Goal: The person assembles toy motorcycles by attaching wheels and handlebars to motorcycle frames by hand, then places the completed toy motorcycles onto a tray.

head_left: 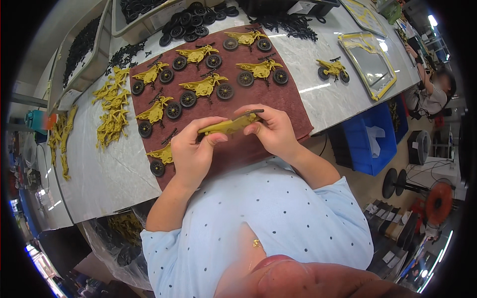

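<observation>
A yellow toy motorcycle body (227, 127) is held up in front of my chest, above the near part of a dark red cloth (218, 155). My left hand (195, 146) grips its left end between thumb and fingers. At its right end, my right hand (273, 130) pinches it beside a thin black part (255, 111) that looks like a handlebar. Whether wheels are fitted to it is hidden by my fingers. Beyond my hands, several yellow toy motorcycles with black wheels lie in rows on the cloth, one of them (204, 85) closest. Another toy motorcycle (161, 156) sits partly behind my left hand.
Loose yellow body parts (113, 114) are heaped to the left. Black wheels (186, 22) and small black parts (290, 26) lie along the far side by grey bins (144, 31). A single toy motorcycle (333, 68) stands right of the cloth, near a yellow-edged frame (390, 79). Blue crates (365, 144) sit below.
</observation>
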`<action>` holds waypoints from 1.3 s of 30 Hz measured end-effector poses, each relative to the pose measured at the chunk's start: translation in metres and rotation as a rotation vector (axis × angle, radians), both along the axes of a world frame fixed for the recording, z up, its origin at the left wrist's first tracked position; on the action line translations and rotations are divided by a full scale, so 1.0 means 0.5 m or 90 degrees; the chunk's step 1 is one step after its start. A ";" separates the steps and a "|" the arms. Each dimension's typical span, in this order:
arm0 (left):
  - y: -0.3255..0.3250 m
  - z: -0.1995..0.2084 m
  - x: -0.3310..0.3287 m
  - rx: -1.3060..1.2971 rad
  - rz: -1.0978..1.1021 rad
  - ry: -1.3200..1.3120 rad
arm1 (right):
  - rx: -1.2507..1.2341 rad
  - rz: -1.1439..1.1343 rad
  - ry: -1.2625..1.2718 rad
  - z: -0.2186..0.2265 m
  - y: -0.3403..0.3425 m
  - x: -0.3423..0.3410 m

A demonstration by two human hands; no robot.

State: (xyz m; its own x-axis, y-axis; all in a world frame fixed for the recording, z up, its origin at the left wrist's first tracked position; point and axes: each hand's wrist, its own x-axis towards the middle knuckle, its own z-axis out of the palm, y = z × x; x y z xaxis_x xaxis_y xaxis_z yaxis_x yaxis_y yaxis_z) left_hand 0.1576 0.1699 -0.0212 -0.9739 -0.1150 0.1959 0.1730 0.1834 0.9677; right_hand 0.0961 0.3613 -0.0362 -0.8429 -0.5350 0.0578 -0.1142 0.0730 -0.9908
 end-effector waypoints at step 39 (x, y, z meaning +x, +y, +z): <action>-0.010 0.018 -0.047 0.499 -0.183 -0.465 | -0.127 0.116 -0.613 0.011 0.043 -0.045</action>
